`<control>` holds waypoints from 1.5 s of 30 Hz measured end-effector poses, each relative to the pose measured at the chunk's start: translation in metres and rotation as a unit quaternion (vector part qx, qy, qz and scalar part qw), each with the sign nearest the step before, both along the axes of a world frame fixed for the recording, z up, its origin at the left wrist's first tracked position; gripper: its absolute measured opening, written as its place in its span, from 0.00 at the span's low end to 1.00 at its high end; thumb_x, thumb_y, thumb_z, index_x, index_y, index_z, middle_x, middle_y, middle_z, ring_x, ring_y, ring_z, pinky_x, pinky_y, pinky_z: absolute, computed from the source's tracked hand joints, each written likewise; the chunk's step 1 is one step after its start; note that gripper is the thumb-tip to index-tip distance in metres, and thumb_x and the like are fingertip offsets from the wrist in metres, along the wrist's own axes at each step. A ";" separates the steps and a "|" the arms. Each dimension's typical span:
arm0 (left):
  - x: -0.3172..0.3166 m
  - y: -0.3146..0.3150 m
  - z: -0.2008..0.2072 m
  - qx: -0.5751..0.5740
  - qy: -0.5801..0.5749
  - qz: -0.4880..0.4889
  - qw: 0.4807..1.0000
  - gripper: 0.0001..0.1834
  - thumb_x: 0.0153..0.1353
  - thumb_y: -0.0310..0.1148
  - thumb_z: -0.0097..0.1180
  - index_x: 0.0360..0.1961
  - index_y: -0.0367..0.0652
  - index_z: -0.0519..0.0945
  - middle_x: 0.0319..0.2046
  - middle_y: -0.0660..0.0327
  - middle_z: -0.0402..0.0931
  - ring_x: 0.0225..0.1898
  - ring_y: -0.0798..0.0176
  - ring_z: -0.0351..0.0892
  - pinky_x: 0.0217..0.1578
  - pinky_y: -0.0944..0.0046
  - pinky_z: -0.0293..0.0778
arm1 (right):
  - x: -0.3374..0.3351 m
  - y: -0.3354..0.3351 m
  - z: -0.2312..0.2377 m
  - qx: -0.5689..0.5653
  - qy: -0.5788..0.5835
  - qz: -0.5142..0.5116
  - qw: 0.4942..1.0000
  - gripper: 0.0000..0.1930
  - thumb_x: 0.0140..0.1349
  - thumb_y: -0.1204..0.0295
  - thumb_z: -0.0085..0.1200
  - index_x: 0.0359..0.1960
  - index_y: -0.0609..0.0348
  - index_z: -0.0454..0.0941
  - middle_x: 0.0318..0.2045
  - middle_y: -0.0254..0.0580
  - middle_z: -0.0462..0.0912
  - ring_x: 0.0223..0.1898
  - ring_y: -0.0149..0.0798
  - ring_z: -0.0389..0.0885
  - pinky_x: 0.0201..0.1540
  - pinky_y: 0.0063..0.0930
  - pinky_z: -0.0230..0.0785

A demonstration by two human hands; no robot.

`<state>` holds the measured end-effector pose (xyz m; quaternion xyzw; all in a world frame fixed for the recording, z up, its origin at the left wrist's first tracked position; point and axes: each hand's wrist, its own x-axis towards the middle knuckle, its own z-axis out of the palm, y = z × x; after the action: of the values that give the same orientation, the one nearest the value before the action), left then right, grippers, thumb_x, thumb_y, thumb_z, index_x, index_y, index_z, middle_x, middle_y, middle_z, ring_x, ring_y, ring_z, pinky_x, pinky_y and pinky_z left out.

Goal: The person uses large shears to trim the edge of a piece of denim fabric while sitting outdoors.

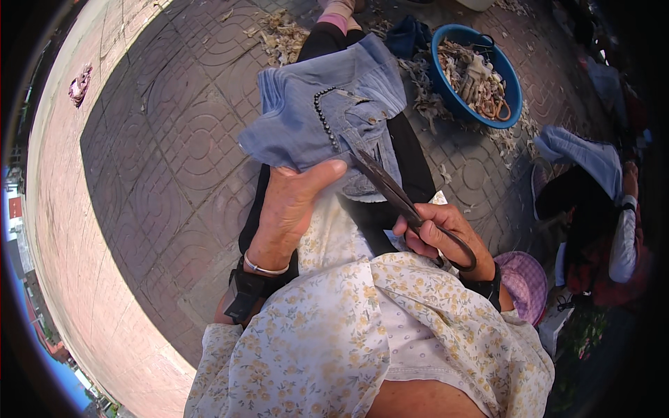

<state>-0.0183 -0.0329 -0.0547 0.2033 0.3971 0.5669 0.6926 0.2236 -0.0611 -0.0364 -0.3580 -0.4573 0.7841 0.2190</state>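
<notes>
A light-blue denim garment piece (293,125) is draped across my dark-trousered legs. A curved row of dark beads (323,122) runs along it beside a folded pocket-like part with metal studs. My left hand (287,198) grips the near edge of the denim, its thumb lying on top and the other fingers hidden beneath. In my right hand (449,233) is a pair of dark metal scissors (387,182), fingers wrapped about the handles. The blades point up and left, with their tips at the denim close to the bead row. Whether the tips touch the cloth I cannot tell.
A blue basin (517,97) full of pale scraps stands at the far right, with a dark-blue cloth (408,36) beside it. Scraps (279,38) litter the paving. At right sits another person with a denim piece (582,155); a pink checked hat (524,282) lies nearer.
</notes>
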 end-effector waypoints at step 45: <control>-0.003 -0.002 0.012 0.036 0.021 0.023 0.999 0.22 0.55 0.18 0.58 0.52 0.36 0.72 0.45 0.56 0.78 0.44 0.63 0.80 0.47 0.64 0.77 | -0.006 0.012 0.017 0.003 0.004 0.013 1.000 0.22 0.66 0.53 0.50 0.40 0.64 0.77 0.19 0.27 0.70 0.21 0.20 0.63 0.23 0.15 0.52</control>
<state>-0.0212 -0.0348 -0.0430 0.2310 0.3956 0.5923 0.6628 0.2175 -0.0493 -0.0198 -0.3480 -0.4636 0.7869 0.2117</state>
